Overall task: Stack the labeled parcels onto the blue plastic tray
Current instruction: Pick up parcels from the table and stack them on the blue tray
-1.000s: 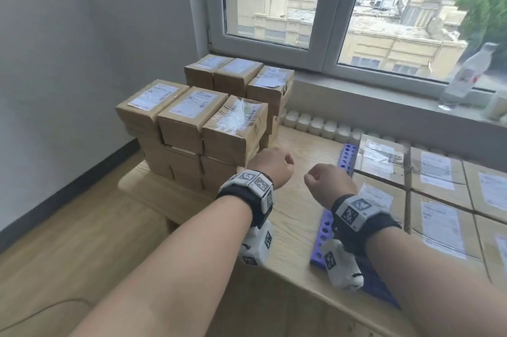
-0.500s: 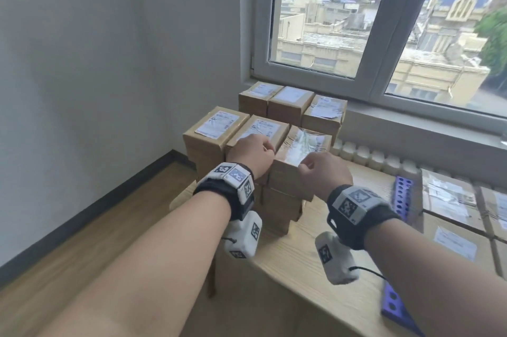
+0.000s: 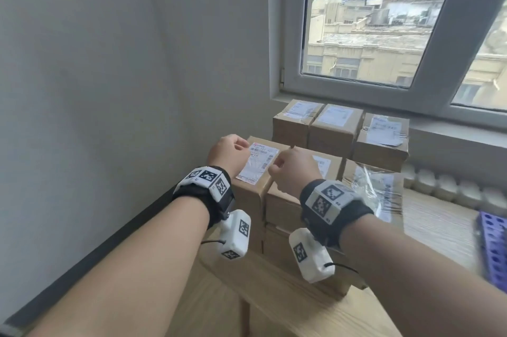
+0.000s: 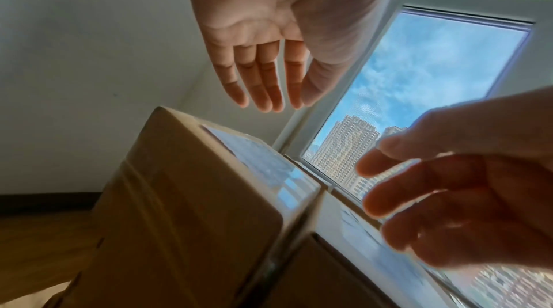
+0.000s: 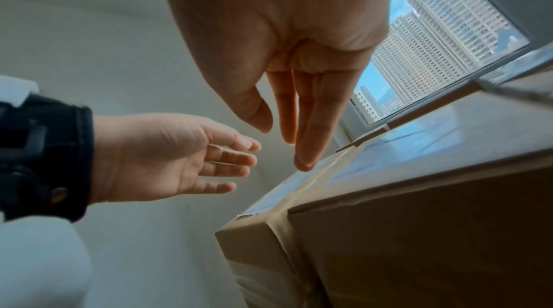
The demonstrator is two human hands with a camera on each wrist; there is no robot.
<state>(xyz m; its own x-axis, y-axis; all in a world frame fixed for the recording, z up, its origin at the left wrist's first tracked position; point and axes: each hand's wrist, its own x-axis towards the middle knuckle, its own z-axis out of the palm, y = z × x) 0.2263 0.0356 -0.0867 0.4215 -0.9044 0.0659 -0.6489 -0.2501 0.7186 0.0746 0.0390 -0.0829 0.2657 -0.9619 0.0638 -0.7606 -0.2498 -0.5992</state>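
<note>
Brown labeled parcels are stacked at the left end of a wooden table point(image 3: 277, 298). My left hand point(image 3: 228, 154) hovers over the left edge of the top front-left parcel point(image 3: 259, 165), fingers straight and apart from the parcel point(image 4: 194, 183), holding nothing point(image 4: 278, 91). My right hand point(image 3: 295, 170) is over that parcel's right edge, where it meets the middle one. Its straight fingertips point(image 5: 302, 163) reach the taped parcel top point(image 5: 389, 162). The hand point(image 5: 287, 138) holds nothing. A sliver of the blue perforated tray point(image 3: 493, 246) shows at the far right.
A back row of parcels point(image 3: 337, 128) stands under the window. A plastic-wrapped parcel point(image 3: 375, 191) is front right in the stack. White radiator ribs point(image 3: 452, 190) run behind the table. A grey wall and wooden floor point(image 3: 33, 306) lie left.
The view has swung left and closed in on the stack. Both hands moved from above the table by the tray up to the top front-left parcel.
</note>
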